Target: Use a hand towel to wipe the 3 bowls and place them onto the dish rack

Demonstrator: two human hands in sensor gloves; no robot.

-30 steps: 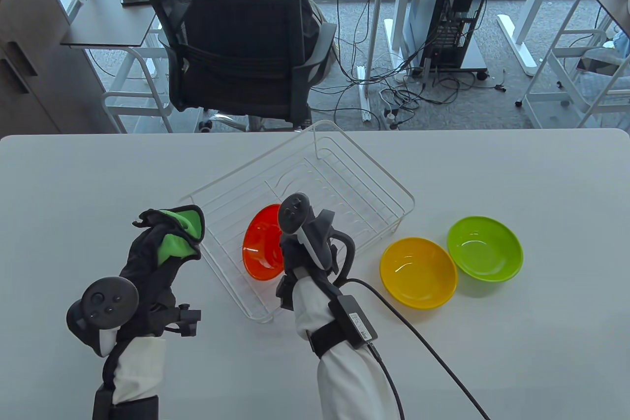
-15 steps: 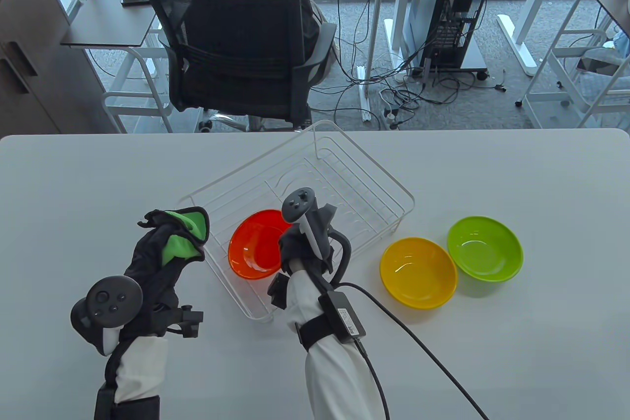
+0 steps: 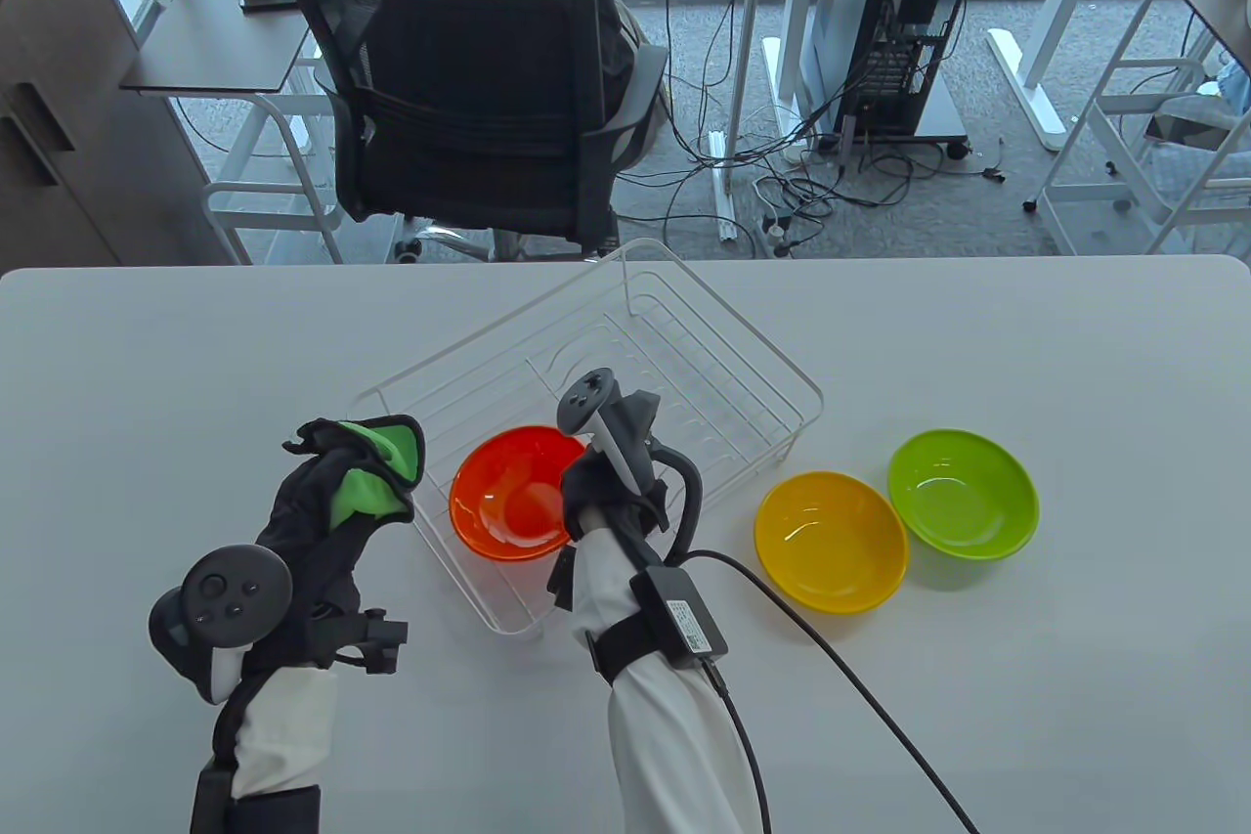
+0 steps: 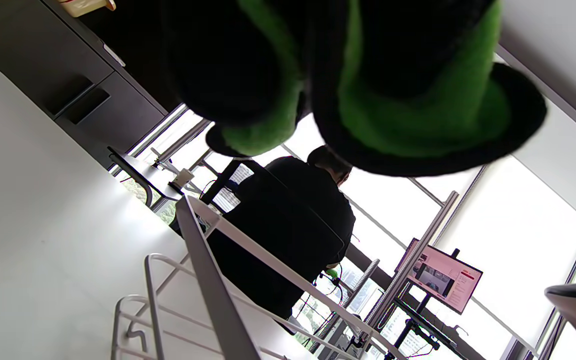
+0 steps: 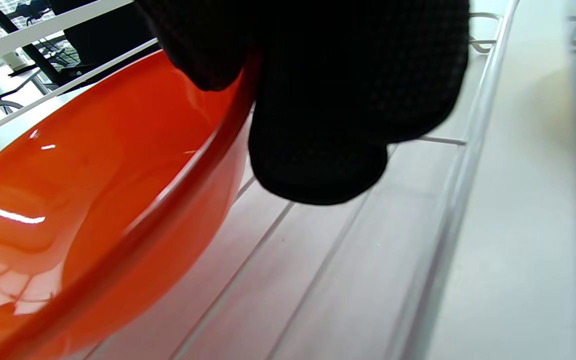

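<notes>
The red bowl (image 3: 508,497) lies nearly flat, mouth up, in the near left part of the white wire dish rack (image 3: 723,355). My right hand (image 3: 586,492) pinches its right rim; in the right wrist view the gloved fingers (image 5: 318,100) wrap over the red bowl's rim (image 5: 93,200) just above the rack wires. My left hand (image 3: 332,502) hovers left of the rack and grips the green hand towel (image 3: 366,472), seen bunched as the towel (image 4: 418,100) in the left wrist view. The yellow bowl (image 3: 831,541) and the green bowl (image 3: 963,492) sit on the table right of the rack.
The white table (image 3: 1026,678) has open room at the right front and far left. A cable (image 3: 831,668) trails from my right wrist across the table. Beyond the far edge stands an office chair (image 3: 469,101) with a person seated in it.
My right hand has tipped the red bowl from standing on edge to nearly flat in the rack and drawn it left. My left hand drifted slightly right with the towel.
</notes>
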